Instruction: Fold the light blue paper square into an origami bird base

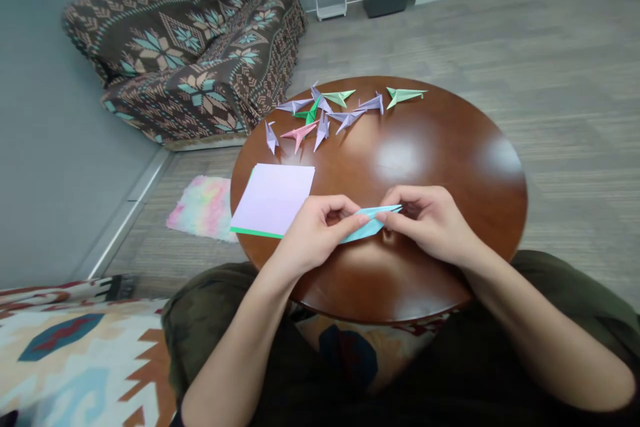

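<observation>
A folded light-blue paper piece is held over the near part of the round wooden table. My left hand pinches its left part with curled fingers. My right hand pinches its right end, thumb and forefinger pressed together. A stack of square paper sheets, lilac on top with a green edge showing, lies just left of my left hand.
Several finished folded paper figures in lilac, green and pink lie along the table's far edge. A patterned couch stands at the back left. A pastel fluffy mat lies on the floor left of the table.
</observation>
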The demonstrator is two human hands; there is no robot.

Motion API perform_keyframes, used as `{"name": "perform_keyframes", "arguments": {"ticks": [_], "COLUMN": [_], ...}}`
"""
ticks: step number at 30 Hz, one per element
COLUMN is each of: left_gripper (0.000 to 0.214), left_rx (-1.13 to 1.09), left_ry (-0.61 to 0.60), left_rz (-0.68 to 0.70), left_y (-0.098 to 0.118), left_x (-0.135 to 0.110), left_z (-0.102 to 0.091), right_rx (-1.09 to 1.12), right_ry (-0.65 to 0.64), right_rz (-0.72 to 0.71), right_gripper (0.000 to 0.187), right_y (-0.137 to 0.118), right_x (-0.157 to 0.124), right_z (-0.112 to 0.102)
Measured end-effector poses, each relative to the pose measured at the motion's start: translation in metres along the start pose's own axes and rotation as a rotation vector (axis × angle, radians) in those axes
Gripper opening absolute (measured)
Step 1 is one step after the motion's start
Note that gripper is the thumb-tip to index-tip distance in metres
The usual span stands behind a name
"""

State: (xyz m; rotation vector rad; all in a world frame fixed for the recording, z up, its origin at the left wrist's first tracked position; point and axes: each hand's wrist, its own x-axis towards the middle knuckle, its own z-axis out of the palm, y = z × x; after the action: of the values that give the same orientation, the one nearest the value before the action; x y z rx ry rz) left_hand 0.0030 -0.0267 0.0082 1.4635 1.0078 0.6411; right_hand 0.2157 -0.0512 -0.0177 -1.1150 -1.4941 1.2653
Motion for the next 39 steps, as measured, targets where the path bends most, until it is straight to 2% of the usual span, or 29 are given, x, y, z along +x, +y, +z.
{"name": "perform_keyframes", "arguments": {"ticks": [4, 9, 17, 19, 21, 23, 25, 32, 39], "left_gripper": [0.024, 0.029, 0.028, 0.028, 0.028, 0.029, 0.028, 0.026, 0.025], "left_rx": [-0.02, -0.076, -0.107, -0.091, -0.077, -0.064, -0.061, -0.021, -0.032], "left_ry": [-0.021, -0.082, -0.081, -0.082, -0.091, -0.094, -0.086, -0.028, -0.032], "left_rz": [-0.027, -0.124, -0.146, -0.153, -0.155, -0.149, -0.141, -0.127, -0.105], "left_y": [0.0, -0.003, -0.004, -0.004, -0.005, -0.005, -0.005, -0.002, -0.001], "left_x": [0.0, 0.002, 0.002, 0.002, 0.002, 0.003, 0.002, 0.002, 0.001], "left_z": [-0.003, -0.011, -0.014, -0.013, -0.011, -0.009, -0.008, -0.009, -0.008], "right_rx": [-0.02, -0.094, -0.048, -0.037, -0.047, -0.058, -0.064, -0.091, -0.052], "right_ry": [-0.009, -0.013, 0.02, 0.013, -0.038, -0.087, -0.088, 0.024, -0.041], "right_rz": [-0.013, -0.105, -0.12, -0.095, -0.059, -0.037, -0.035, 0.003, 0.056], "right_gripper": [0.021, 0.025, 0.043, 0.035, 0.021, 0.014, 0.014, 0.013, 0.011], "right_y": [0.0, 0.0, 0.001, 0.001, 0.001, 0.001, 0.001, 0.0, -0.002], "right_x": [0.0, 0.001, 0.004, 0.004, 0.003, 0.002, 0.002, 0.002, 0.003], "right_z": [-0.001, -0.003, -0.003, -0.003, -0.002, -0.001, -0.001, -0.002, -0.002]}}
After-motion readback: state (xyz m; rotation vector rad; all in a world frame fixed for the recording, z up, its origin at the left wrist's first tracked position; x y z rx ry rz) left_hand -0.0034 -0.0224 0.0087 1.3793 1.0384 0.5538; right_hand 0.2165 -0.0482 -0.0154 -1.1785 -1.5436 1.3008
